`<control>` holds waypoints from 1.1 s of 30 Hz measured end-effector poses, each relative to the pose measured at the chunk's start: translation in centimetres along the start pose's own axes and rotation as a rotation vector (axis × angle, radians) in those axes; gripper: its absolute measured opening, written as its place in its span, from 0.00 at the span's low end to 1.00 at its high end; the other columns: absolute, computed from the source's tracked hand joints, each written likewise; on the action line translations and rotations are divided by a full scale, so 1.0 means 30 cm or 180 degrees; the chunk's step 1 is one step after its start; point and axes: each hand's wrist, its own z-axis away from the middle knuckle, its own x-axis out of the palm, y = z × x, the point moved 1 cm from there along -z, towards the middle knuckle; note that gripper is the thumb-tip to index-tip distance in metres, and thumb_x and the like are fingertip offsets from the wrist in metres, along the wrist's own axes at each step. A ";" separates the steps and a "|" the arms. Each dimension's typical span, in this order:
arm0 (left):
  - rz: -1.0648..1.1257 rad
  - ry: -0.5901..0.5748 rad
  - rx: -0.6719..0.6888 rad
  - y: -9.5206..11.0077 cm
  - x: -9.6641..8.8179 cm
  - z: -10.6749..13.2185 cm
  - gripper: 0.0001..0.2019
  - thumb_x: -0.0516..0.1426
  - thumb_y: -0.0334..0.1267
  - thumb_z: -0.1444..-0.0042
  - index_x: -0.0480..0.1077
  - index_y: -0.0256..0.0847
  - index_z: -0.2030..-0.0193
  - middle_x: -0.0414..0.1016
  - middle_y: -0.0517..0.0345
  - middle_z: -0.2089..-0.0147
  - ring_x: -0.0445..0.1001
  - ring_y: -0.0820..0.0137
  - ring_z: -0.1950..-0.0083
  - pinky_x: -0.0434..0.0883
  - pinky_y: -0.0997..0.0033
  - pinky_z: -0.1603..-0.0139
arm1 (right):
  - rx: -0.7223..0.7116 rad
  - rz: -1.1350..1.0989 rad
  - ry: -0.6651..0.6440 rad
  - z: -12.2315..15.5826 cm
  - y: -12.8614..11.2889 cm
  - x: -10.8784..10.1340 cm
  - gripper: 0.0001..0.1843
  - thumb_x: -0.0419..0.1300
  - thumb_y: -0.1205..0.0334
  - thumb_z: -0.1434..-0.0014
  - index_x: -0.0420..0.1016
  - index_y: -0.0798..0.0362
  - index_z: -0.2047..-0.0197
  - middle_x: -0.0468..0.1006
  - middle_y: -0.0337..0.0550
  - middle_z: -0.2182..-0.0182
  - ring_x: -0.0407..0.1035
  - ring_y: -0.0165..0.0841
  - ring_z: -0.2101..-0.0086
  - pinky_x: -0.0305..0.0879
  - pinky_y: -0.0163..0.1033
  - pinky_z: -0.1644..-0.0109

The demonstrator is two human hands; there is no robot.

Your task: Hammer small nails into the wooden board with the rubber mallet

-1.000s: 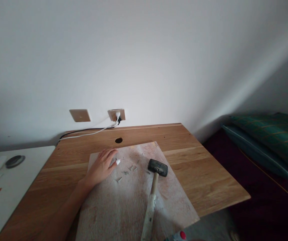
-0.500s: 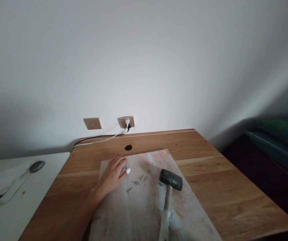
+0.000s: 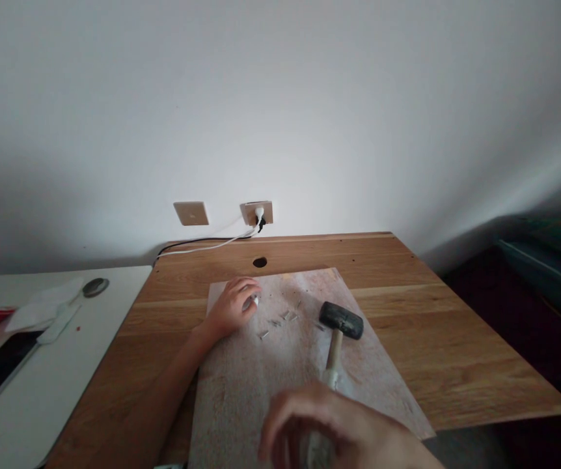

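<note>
My left hand [image 3: 234,306] rests at the far left part of a worn, pale board [image 3: 241,378], its fingers curled round a small white piece [image 3: 256,300] whose kind I cannot make out. Several short, nail-like metal pieces [image 3: 285,316] lie scattered to the right of that hand. A mallet [image 3: 342,319] with a black head and pale handle lies on the board's right side. Low in the view, my right hand [image 3: 329,417] arches over the mallet's handle, slightly blurred. Its fingers are bent and apart, and part of the handle shows beneath them.
The board lies on a wooden desk [image 3: 431,339] against a wall. Cables [image 3: 207,247] run from a socket [image 3: 261,212] along the back edge, near a round hole [image 3: 259,262]. At left, a white table [image 3: 90,345] holds a dark flat device [image 3: 2,365] and papers.
My right hand has come into view from below, over the mallet's handle. The fingers of my left hand are more curled round the white piece. The whole scene has shifted slightly up and right.
</note>
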 end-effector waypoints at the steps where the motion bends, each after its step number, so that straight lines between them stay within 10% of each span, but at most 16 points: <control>1: 0.0066 -0.0002 0.0011 0.002 -0.005 -0.001 0.17 0.56 0.24 0.43 0.78 0.42 0.51 0.78 0.50 0.47 0.74 0.59 0.41 0.70 0.51 0.37 | 0.0106 0.0198 0.0429 0.005 0.024 -0.038 0.14 0.56 0.50 0.28 0.73 0.48 0.47 0.77 0.37 0.67 0.73 0.31 0.67 0.66 0.35 0.64; 4: 0.0192 0.0026 0.0051 0.005 -0.020 0.003 0.19 0.56 0.22 0.46 0.79 0.43 0.52 0.79 0.52 0.48 0.74 0.61 0.44 0.71 0.55 0.39 | 0.0632 0.1628 0.2203 0.041 0.093 -0.136 0.12 0.55 0.52 0.30 0.73 0.50 0.58 0.65 0.30 0.80 0.64 0.30 0.79 0.52 0.35 0.73; 7: 0.0049 -0.0066 0.0150 0.009 -0.031 0.008 0.20 0.56 0.21 0.46 0.78 0.42 0.51 0.79 0.53 0.49 0.75 0.62 0.46 0.72 0.58 0.41 | 0.0933 0.2596 0.2944 0.090 0.144 -0.187 0.16 0.52 0.48 0.30 0.73 0.50 0.57 0.67 0.32 0.82 0.67 0.34 0.80 0.52 0.36 0.73; 14: -0.1052 -0.0976 0.0560 0.076 -0.071 -0.019 0.13 0.56 0.21 0.38 0.78 0.41 0.57 0.81 0.53 0.56 0.77 0.60 0.53 0.72 0.58 0.47 | 0.1390 0.2901 0.3043 0.124 0.205 -0.212 0.16 0.53 0.54 0.34 0.74 0.48 0.47 0.75 0.37 0.78 0.77 0.42 0.74 0.58 0.38 0.70; 21: -0.0995 -0.1089 0.0413 0.121 -0.069 -0.062 0.11 0.58 0.22 0.41 0.77 0.40 0.57 0.78 0.52 0.59 0.76 0.60 0.53 0.72 0.60 0.47 | 0.0700 0.0891 0.3653 0.159 0.221 -0.226 0.19 0.60 0.47 0.41 0.58 0.45 0.53 0.74 0.31 0.77 0.72 0.36 0.79 0.68 0.39 0.73; 33: 0.1438 -0.0654 -0.0022 0.191 0.241 -0.398 0.13 0.57 0.21 0.44 0.79 0.39 0.60 0.79 0.56 0.61 0.77 0.70 0.61 0.72 0.72 0.56 | 0.0453 0.0967 0.4031 0.201 0.222 -0.389 0.31 0.58 0.48 0.40 0.56 0.47 0.37 0.69 0.35 0.61 0.65 0.25 0.82 0.63 0.32 0.84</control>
